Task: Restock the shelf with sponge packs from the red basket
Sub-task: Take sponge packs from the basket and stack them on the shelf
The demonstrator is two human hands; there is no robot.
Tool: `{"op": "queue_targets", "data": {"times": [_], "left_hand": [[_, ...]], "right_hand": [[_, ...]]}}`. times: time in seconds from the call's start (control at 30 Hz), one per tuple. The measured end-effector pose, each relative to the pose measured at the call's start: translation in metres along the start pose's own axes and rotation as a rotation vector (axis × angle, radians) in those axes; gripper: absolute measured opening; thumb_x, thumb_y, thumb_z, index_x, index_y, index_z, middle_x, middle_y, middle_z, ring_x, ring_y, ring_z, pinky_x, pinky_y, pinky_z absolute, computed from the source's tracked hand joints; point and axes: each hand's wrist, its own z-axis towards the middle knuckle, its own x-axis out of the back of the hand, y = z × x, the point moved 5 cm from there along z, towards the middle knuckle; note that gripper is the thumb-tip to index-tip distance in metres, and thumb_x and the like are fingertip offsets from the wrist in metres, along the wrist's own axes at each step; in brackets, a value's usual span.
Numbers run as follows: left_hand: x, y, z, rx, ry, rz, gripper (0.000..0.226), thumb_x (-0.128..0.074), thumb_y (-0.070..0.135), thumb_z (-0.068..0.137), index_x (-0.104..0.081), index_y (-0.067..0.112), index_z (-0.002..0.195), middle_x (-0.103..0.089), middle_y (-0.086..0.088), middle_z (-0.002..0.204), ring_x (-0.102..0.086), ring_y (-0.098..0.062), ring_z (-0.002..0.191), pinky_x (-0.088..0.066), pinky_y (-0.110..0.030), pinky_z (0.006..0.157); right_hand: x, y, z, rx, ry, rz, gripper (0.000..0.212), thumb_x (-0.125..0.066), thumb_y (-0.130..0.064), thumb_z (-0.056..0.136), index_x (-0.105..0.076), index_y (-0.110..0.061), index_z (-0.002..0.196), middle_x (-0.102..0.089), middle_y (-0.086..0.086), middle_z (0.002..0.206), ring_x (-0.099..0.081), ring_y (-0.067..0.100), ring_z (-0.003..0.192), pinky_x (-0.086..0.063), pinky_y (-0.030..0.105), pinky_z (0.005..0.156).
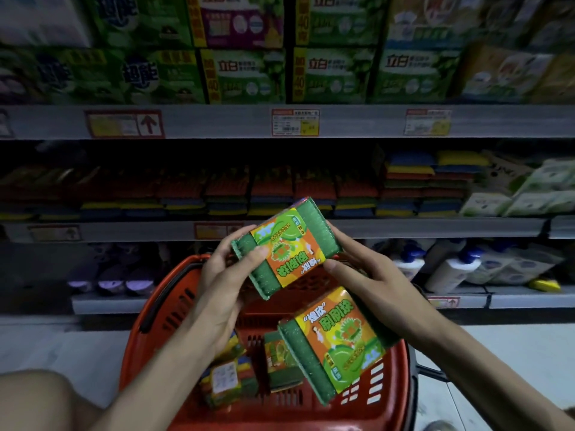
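A green sponge pack (284, 247) with an orange label is held tilted above the red basket (395, 384). My left hand (221, 284) grips its left end, thumb on the front face. My right hand (367, 275) holds its right edge, thumb under the lower corner. A second pack of the same kind (339, 343) leans on the basket's right side, below my right wrist. Several smaller multicoloured sponge packs (224, 381) lie on the basket floor. The middle shelf (404, 227) carries rows of stacked coloured sponges (270, 194).
Green detergent boxes (242, 76) fill the top shelf. White spray bottles (448, 269) stand on the lower shelf at right, dark items at left. White packets (529, 194) sit at the right end of the sponge shelf. The pale floor lies on both sides of the basket.
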Motion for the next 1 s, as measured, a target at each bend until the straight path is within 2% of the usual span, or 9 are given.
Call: {"op": "queue_targets", "data": {"times": [0.13, 0.3, 0.4, 0.5, 0.63, 0.7, 0.8, 0.9, 1.0], "left_hand": [[0.002, 0.000, 0.002, -0.003, -0.018, 0.005, 0.057, -0.079, 0.025, 0.071, -0.066, 0.024, 0.127, -0.076, -0.009, 0.116, -0.073, -0.028, 0.106, -0.056, -0.045, 0.092], [0.003, -0.003, 0.005, 0.008, 0.037, 0.029, 0.064, -0.090, 0.031, 0.067, -0.066, 0.030, 0.126, -0.077, -0.008, 0.113, -0.076, -0.027, 0.099, -0.059, -0.039, 0.078], [0.003, 0.004, 0.008, -0.039, 0.122, 0.065, 0.072, -0.084, 0.042, 0.059, -0.061, 0.026, 0.125, -0.079, -0.002, 0.105, -0.077, -0.019, 0.092, -0.061, -0.045, 0.085], [0.005, 0.013, 0.013, -0.066, 0.142, 0.075, 0.079, -0.091, 0.048, 0.055, -0.059, 0.026, 0.124, -0.075, -0.005, 0.116, -0.075, -0.021, 0.100, -0.058, -0.049, 0.092], [0.012, 0.020, 0.017, -0.146, 0.124, 0.152, 0.056, -0.089, 0.041, 0.072, -0.065, 0.038, 0.122, -0.074, 0.004, 0.118, -0.070, -0.012, 0.110, -0.053, -0.037, 0.098], [0.014, 0.020, 0.018, -0.171, 0.119, 0.154, 0.053, -0.087, 0.039, 0.075, -0.066, 0.039, 0.124, -0.076, 0.005, 0.116, -0.071, -0.015, 0.110, -0.052, -0.040, 0.100], [0.013, 0.020, 0.017, -0.177, 0.121, 0.162, 0.050, -0.085, 0.035, 0.078, -0.066, 0.033, 0.125, -0.078, 0.002, 0.112, -0.072, -0.017, 0.108, -0.054, -0.038, 0.096], [0.011, 0.021, 0.014, -0.193, 0.134, 0.185, 0.052, -0.084, 0.040, 0.074, -0.066, 0.023, 0.120, -0.078, -0.002, 0.108, -0.074, -0.021, 0.103, -0.054, -0.038, 0.086], [0.005, 0.023, 0.010, -0.183, 0.116, 0.168, 0.048, -0.084, 0.042, 0.071, -0.069, 0.017, 0.109, -0.079, -0.003, 0.100, -0.075, -0.021, 0.095, -0.057, -0.042, 0.089]], "right_hand": [[0.000, -0.001, -0.002, 0.016, 0.016, -0.022, 0.054, -0.056, -0.027, 0.104, -0.042, -0.056, 0.146, -0.069, -0.019, 0.127, -0.072, 0.009, 0.106, -0.059, 0.026, 0.082], [-0.005, 0.006, -0.002, -0.011, 0.018, -0.044, 0.055, -0.058, -0.023, 0.103, -0.044, -0.054, 0.146, -0.072, -0.015, 0.125, -0.074, 0.018, 0.104, -0.061, 0.037, 0.089], [-0.003, 0.006, -0.002, -0.056, 0.007, -0.044, 0.063, -0.063, -0.041, 0.096, -0.033, -0.060, 0.148, -0.073, -0.010, 0.118, -0.075, 0.013, 0.099, -0.061, 0.036, 0.088], [0.006, 0.009, -0.004, -0.102, 0.057, -0.110, 0.081, -0.067, -0.061, 0.082, -0.023, -0.062, 0.151, -0.072, 0.002, 0.106, -0.074, 0.012, 0.093, -0.058, 0.036, 0.090], [0.021, 0.013, -0.003, -0.113, 0.083, -0.231, 0.084, -0.073, -0.063, 0.077, -0.032, -0.058, 0.150, -0.068, 0.004, 0.093, -0.072, 0.012, 0.083, -0.057, 0.039, 0.084], [0.030, 0.013, -0.003, -0.052, 0.120, -0.364, 0.078, -0.070, -0.067, 0.076, -0.039, -0.057, 0.147, -0.063, -0.003, 0.089, -0.067, 0.008, 0.084, -0.057, 0.038, 0.084], [0.036, 0.010, -0.006, 0.032, 0.131, -0.508, 0.077, -0.064, -0.070, 0.076, -0.038, -0.057, 0.147, -0.059, -0.015, 0.107, -0.061, 0.002, 0.099, -0.054, 0.036, 0.092], [0.034, 0.007, -0.009, 0.057, 0.092, -0.451, 0.072, -0.069, -0.060, 0.082, -0.037, -0.061, 0.146, -0.059, -0.022, 0.128, -0.059, -0.003, 0.116, -0.054, 0.037, 0.099], [0.028, 0.004, -0.009, 0.078, 0.078, -0.396, 0.068, -0.072, -0.055, 0.084, -0.041, -0.060, 0.144, -0.060, -0.025, 0.135, -0.057, -0.005, 0.123, -0.053, 0.037, 0.102]]}}
